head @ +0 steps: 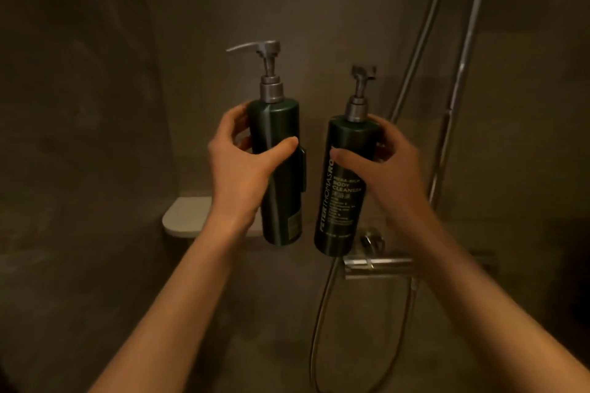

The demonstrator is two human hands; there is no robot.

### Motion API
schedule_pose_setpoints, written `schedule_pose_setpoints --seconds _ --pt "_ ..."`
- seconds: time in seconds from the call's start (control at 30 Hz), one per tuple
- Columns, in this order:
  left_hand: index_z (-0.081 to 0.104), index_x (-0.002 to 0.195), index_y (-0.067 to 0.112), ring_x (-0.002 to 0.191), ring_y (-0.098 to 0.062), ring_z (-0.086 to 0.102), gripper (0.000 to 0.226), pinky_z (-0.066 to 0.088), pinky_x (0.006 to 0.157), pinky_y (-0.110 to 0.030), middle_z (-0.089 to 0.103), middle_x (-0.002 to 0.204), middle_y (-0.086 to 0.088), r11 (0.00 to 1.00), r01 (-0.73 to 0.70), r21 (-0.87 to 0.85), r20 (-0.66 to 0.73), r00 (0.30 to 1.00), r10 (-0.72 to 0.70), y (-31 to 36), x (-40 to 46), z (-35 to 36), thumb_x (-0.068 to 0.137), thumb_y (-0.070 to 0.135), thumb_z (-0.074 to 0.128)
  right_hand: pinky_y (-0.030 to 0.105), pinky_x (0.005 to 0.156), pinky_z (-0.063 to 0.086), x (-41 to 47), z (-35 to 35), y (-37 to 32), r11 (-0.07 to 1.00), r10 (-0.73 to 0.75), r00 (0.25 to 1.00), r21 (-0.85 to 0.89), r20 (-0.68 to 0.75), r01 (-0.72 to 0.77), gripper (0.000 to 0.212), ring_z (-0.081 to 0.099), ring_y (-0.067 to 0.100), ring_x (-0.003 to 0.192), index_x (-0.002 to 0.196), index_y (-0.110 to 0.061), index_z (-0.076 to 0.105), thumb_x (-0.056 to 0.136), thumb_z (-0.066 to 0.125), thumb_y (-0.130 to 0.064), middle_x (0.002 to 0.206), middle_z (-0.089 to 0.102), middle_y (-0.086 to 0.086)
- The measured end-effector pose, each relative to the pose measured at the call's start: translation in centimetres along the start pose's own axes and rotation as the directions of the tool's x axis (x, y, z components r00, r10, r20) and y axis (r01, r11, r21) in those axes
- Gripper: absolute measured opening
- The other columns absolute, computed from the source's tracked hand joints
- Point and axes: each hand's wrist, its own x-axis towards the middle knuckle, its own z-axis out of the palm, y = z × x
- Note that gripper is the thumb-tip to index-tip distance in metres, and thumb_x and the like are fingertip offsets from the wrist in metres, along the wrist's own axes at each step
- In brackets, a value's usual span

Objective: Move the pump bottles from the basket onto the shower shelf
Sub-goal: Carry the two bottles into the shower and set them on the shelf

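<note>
Two dark green pump bottles with grey pumps are held up in front of the shower wall. My left hand [242, 166] grips the left bottle [284, 188] around its upper body; its spout points left. My right hand [383, 169] grips the right bottle [343, 201], which tilts slightly and shows white lettering reading body cleanser. The bottles hang side by side, a small gap between them. A pale rounded shower shelf [185, 217] juts from the wall behind and below my left wrist, partly hidden by my arm. No basket is in view.
A chrome mixer valve [376, 265] sits on the wall just below the right bottle. A shower rail [459, 99] and hose [322, 322] run along the right. Dim brown-grey walls surround everything.
</note>
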Motion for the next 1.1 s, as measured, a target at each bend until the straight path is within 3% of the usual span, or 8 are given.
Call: schedule_pose_setpoints --seconds 0.23,0.33,0.47,0.57,0.7,0.93,1.03,1.1 --pt "0.049 0.121 0.030 0.085 0.026 0.050 0.062 0.037 0.065 0.008 0.050 0.106 0.025 0.991 -0.008 0.132 -0.094 0.995 0.021 -3.7 5.8 -0.3 0.069 0.016 0.079 0.006 0.061 0.042 6.7 3.9 3.6 0.994 -0.009 0.997 0.107 0.075 0.001 0.057 0.049 -0.019 0.085 0.123 -0.033 0.049 0.073 0.076 -0.022 0.097 0.050 -0.031" --pt "0.049 0.127 0.025 0.087 0.017 0.051 0.066 0.038 0.064 0.007 0.051 0.111 0.021 0.984 0.038 0.176 -0.142 0.990 -0.013 -5.6 6.5 -0.7 0.069 0.015 0.079 0.002 0.058 0.044 8.2 5.2 4.8 0.989 -0.002 0.988 0.146 0.152 -0.021 0.053 0.052 -0.023 0.079 0.115 -0.037 0.050 0.072 0.077 -0.021 0.096 0.053 -0.030" --pt "0.048 0.126 0.026 0.082 0.028 0.049 0.064 0.038 0.063 0.007 0.050 0.105 0.026 0.974 0.060 0.220 -0.193 0.981 -0.017 -6.8 6.7 -1.3 0.071 0.017 0.078 0.012 0.067 0.048 9.6 6.3 5.3 0.978 -0.016 0.973 0.204 0.230 -0.032 0.051 0.056 -0.014 0.089 0.114 -0.038 0.051 0.073 0.076 -0.020 0.102 0.057 -0.024" --pt "0.047 0.129 0.028 0.086 0.026 0.049 0.066 0.038 0.064 0.006 0.051 0.112 0.022 0.959 0.060 0.276 -0.201 0.980 -0.003 -7.0 6.7 -1.4 0.070 0.022 0.078 0.016 0.073 0.047 10.5 7.2 5.6 0.970 -0.040 0.965 0.241 0.259 -0.025 0.053 0.057 -0.010 0.093 0.115 -0.038 0.051 0.072 0.077 -0.021 0.104 0.059 -0.023" --pt "0.041 0.132 0.036 0.095 0.019 0.047 0.073 0.042 0.071 -0.003 0.047 0.123 0.022 0.925 0.062 0.375 -0.239 0.970 0.032 -7.5 5.5 -1.2 0.070 0.027 0.079 0.012 0.074 0.046 10.3 8.4 6.0 0.970 -0.066 0.961 0.245 0.270 -0.002 0.056 0.054 -0.018 0.091 0.121 -0.034 0.051 0.073 0.077 -0.022 0.104 0.057 -0.026" --pt "0.038 0.136 0.031 0.097 0.014 0.047 0.077 0.044 0.083 -0.013 0.042 0.122 0.021 0.880 0.125 0.458 -0.247 0.969 -0.009 -10.1 1.9 -0.8 0.070 0.026 0.079 0.037 0.098 0.046 7.3 9.2 9.1 0.991 -0.050 0.986 0.133 0.161 0.029 0.080 0.051 0.004 0.118 0.138 -0.031 0.036 0.069 0.077 -0.026 0.132 0.053 -0.012" --pt "0.039 0.137 0.029 0.102 0.005 0.050 0.078 0.050 0.090 -0.028 0.042 0.121 0.020 0.875 0.160 0.458 -0.270 0.962 -0.034 -11.1 0.6 -0.6 0.070 0.026 0.079 0.040 0.098 0.047 5.7 9.7 10.9 0.996 0.013 0.984 0.085 0.176 -0.029 0.084 0.052 0.007 0.118 0.139 -0.033 0.033 0.069 0.079 -0.025 0.133 0.053 -0.010" --pt "0.039 0.138 0.029 0.101 0.008 0.050 0.079 0.049 0.089 -0.026 0.042 0.121 0.020 0.872 0.166 0.461 -0.276 0.961 -0.037 -11.5 0.2 -0.5 0.070 0.027 0.079 0.037 0.094 0.049 5.0 10.1 11.8 0.997 0.036 0.984 0.061 0.172 -0.047 0.084 0.054 0.008 0.116 0.137 -0.033 0.033 0.068 0.081 -0.025 0.132 0.054 -0.009"
